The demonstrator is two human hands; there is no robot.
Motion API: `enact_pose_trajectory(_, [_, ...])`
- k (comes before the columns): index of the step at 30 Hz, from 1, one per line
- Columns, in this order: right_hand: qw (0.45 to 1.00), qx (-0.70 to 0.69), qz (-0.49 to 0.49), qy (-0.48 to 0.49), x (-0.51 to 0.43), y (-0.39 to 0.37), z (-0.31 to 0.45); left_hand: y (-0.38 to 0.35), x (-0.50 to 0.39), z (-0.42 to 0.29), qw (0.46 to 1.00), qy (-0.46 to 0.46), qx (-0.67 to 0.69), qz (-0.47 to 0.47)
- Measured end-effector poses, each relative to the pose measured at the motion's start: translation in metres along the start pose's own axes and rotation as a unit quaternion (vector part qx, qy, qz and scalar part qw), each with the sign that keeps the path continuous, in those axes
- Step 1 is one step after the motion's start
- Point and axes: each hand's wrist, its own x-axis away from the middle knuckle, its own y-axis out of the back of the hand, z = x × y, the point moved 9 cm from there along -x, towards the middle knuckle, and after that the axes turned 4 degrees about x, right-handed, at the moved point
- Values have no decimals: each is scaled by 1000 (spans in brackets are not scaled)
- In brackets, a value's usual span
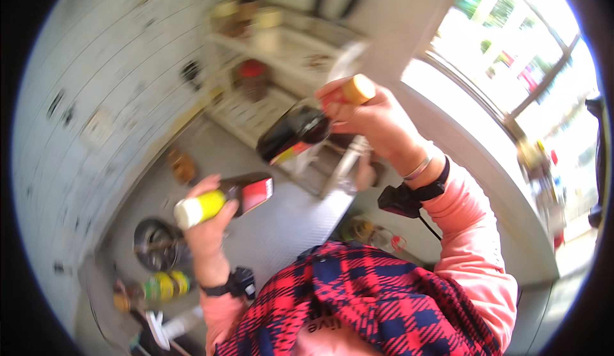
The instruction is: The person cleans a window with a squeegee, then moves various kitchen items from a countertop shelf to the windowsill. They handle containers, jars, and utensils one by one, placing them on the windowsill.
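Up on the right, my right hand grips a dark sauce bottle by its red neck, with the yellow-orange cap nearest me. The bottle is tilted, its body pointing down and left towards the white shelf rack. My left hand holds a second dark bottle around the neck. That one has a white cap, a yellow neck wrap and a red label. Both bottles are off the metal counter, and motion blur hides detail on them.
A red-lidded jar stands on the lower shelf. Dark-handled knives hang above the rack. On the counter's left are a round metal lid or pan, a brown item and a yellow-green bottle. Right is a window sill.
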Motion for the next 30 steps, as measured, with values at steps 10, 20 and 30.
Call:
enact_pose_trajectory(10, [961, 39, -273, 21, 246, 164, 26, -188, 35, -52, 934, 16, 109, 339])
enact_pose_trajectory(20, [846, 189, -498, -3, 411, 332, 71, -388, 77, -138, 850, -79, 217, 474])
enact_pose_trajectory(30, [838, 265, -476, -12, 459, 529, 85, -667, 115, -180, 809, -60, 154, 565])
